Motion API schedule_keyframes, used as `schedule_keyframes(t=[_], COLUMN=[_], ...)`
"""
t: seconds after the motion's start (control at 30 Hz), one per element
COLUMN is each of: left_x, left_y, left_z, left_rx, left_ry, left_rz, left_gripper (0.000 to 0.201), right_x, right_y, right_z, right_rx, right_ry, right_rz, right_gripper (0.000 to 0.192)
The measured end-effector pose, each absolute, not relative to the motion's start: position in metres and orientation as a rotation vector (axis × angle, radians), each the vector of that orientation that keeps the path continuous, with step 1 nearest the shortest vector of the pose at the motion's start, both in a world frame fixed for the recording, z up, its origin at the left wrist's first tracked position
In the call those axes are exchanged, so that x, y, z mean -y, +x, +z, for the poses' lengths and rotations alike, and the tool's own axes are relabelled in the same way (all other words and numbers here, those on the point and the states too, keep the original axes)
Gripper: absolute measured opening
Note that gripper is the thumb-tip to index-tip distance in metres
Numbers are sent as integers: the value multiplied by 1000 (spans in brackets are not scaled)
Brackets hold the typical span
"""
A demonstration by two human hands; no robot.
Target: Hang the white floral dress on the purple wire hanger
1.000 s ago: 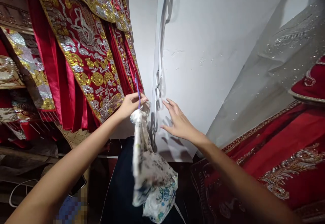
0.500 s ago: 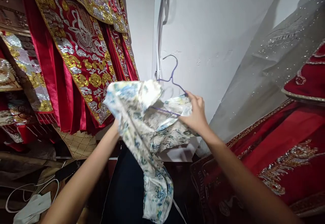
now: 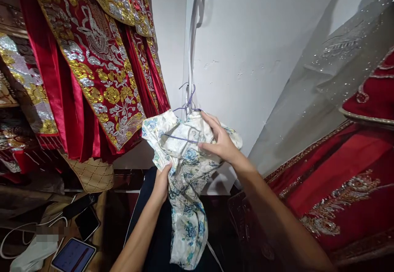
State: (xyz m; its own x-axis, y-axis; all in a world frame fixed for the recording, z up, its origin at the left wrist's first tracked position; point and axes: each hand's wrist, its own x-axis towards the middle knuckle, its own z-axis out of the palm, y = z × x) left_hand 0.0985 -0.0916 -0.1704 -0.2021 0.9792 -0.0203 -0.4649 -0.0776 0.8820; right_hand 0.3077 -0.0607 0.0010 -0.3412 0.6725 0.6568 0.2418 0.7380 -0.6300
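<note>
A white blouse with blue and green flowers [image 3: 189, 218] hangs bunched in front of me, one long sleeve trailing down. Through its collar and shoulders runs a thin purple wire hanger [image 3: 181, 139], whose hook stands up above the fabric near the wall. Low on the left side, my left hand [image 3: 163, 181] pinches the blouse's cloth, thumb on top. At the neckline's right, my right hand [image 3: 220, 138] grips the blouse and the hanger, with thumb below and fingers above the hanger's wire. The right fingertips partly cover the collar.
Red costumes with gold and silver embroidery [image 3: 107, 74] hang at left. More red beaded fabric [image 3: 344, 173] and a sheer glittery cloth [image 3: 295, 95] are at right. A white strap [image 3: 191, 29] runs down the wall. At lower left lie a tablet [image 3: 74, 255], a phone [image 3: 87, 222] and a cable.
The blouse's left shoulder has come down over the hanger. The hanger has shifted left and lower. My left hand has come from behind the cloth to its front edge; my right hand moved left.
</note>
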Motion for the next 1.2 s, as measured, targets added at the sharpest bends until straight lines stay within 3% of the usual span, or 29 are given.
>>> schedule_keyframes(t=[0.13, 0.27, 0.37, 0.47, 0.6, 0.77, 0.83, 0.97, 1.2], left_x=[113, 135, 144, 147, 147, 154, 154, 145, 128], left_y=[108, 110, 109, 109, 108, 113, 120, 137, 135], left_z=[-185, -185, -181, -180, -188, -197, -197, -194, -214], left_rx=[-953, -955, -1020, -1039, -1017, -1425, -1457, -1308, -1220], left_ry=[707, 709, 689, 750, 820, 1147, 1421, 1625, 1771], left_rz=[1568, 1554, 1546, 1519, 1519, 1893, 1832, 1575, 1369], left_gripper=[71, 74, 76, 76, 78, 88, 71, 13, 23], right_x=[87, 114, 126, 130, 130, 139, 144, 143, 58], right_y=[292, 277, 262, 250, 249, 255, 254, 258, 285], right_z=[-19, -93, -150, -169, -156, -157, -160, -148, -45], right_rx=[1557, 1154, 1132, 1299, 1394, 1376, 1407, 1409, 1179], right_ry=[-372, -651, -1032, -1081, -1068, -1125, -1078, -1018, -922], right_rz=[1063, 1127, 1072, 1159, 1153, 1127, 1204, 1391, 1209], right_gripper=[66, 23, 31, 36, 38, 32, 28, 25, 29])
